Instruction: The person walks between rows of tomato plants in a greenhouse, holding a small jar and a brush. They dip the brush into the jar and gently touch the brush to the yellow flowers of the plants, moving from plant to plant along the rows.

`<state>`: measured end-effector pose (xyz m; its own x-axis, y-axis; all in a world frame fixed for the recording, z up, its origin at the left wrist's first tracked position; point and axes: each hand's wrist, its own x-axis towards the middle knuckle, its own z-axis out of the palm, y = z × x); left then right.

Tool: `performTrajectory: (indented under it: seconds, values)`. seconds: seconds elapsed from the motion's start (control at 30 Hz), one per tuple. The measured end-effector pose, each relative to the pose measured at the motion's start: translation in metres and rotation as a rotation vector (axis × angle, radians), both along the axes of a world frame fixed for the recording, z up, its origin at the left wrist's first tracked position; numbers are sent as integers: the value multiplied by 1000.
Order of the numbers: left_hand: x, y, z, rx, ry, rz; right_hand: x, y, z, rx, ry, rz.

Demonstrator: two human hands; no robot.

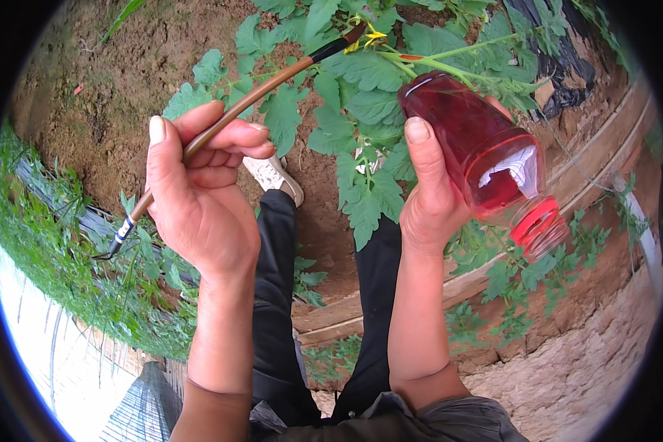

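Observation:
My left hand [204, 182] holds a brown-handled brush [254, 95] between thumb and fingers. Its dark, reddish-tipped bristles touch or lie right beside yellow tomato flowers [374, 36] at the top middle. My right hand [436, 182] grips a clear plastic bottle [475, 132] of dark red liquid, tilted with its open neck and red ring toward the lower right. The bottle's base lies by the green stems of a tomato plant [367, 72]. A red-orange mark [411, 57] shows on one stem near the flowers.
Leafy tomato branches hang down between my arms. Bare brown soil [116, 72] lies at the upper left, and crumpled black plastic film [569, 77] at the upper right. Long pale edging strips [596, 149] cross the right side. More green plants [88, 276] grow at the left. My shoes stand on the soil.

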<state>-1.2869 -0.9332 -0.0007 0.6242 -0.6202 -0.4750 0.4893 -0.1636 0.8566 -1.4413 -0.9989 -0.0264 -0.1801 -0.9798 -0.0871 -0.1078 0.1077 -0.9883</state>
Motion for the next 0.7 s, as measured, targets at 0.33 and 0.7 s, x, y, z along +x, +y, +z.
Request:
performTrajectory:
  seconds: [0.33, 0.7]
  values:
    - [-4, -8, 9, 65, -95, 24, -2, -3, 1, 20, -24, -6]
    - [0, -14, 19, 152, -148, 75, -12, -2, 0, 16, 41, -12]
